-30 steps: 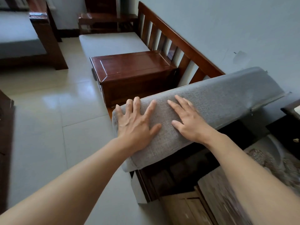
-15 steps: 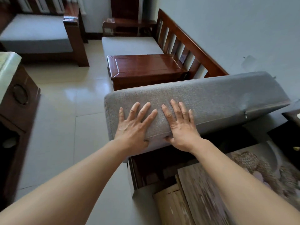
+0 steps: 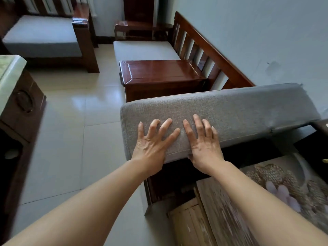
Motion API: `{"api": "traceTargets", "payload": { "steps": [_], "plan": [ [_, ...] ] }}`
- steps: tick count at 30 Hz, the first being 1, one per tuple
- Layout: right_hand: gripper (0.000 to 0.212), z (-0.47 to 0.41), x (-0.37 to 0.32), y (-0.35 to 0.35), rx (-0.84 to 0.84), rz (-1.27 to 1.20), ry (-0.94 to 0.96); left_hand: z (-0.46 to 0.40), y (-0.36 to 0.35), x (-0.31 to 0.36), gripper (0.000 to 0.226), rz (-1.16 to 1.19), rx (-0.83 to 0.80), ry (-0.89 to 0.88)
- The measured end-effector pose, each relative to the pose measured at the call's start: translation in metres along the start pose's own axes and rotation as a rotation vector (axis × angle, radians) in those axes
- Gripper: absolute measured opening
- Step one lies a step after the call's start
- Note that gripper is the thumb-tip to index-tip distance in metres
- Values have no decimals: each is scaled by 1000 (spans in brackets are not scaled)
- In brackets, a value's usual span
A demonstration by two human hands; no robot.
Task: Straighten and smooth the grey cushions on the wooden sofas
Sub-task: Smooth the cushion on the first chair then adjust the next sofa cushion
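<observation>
Head view, looking down: two bare forearms reach forward, and both palms are flat on the near face of a long grey cushion [image 3: 230, 110]. Left hand [image 3: 152, 144] has its fingers [image 3: 166, 126] spread wide and slightly arched, tips pressing into the fabric, holding nothing. Right hand [image 3: 204, 144] sits just beside it, fingers straight and closer together, heel of the palm at the cushion's lower seam. That cushion is coarse-woven grey, thick and rounded at its left end, tipped up on edge above the dark wooden sofa frame [image 3: 159, 183]; a small split shows in the seam toward its right end. Below the right arm lies a patterned mat [image 3: 276, 176]. Beyond the cushion stands a glossy red-brown wooden box [image 3: 159, 71], then another grey seat cushion [image 3: 142, 50] against the slatted backrest [image 3: 204, 50]. Far left, a second sofa's cushion [image 3: 40, 38].
</observation>
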State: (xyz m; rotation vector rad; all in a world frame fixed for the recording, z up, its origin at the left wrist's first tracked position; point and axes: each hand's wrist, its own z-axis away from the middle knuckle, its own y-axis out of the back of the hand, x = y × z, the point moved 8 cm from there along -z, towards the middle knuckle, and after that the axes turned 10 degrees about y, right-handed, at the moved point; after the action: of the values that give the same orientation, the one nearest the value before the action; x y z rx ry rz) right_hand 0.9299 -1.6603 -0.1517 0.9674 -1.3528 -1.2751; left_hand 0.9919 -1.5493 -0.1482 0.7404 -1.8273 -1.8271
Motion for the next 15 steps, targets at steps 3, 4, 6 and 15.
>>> {"api": "traceTargets", "payload": {
  "steps": [3, 4, 6, 15],
  "plan": [
    [116, -10, 6, 11, 53, -14, 27, -11, 7, -2, 88, 64, 13, -1],
    [115, -13, 4, 13, 41, -16, 37, -14, 9, -4, 86, 82, 28, 4],
    [111, -21, -2, 16, 26, -28, 66, -16, 13, -7, 82, 119, 53, 11],
    [127, -36, -2, 31, -47, -87, 98, -64, 43, -82, 92, 318, 70, 293]
  ]
}}
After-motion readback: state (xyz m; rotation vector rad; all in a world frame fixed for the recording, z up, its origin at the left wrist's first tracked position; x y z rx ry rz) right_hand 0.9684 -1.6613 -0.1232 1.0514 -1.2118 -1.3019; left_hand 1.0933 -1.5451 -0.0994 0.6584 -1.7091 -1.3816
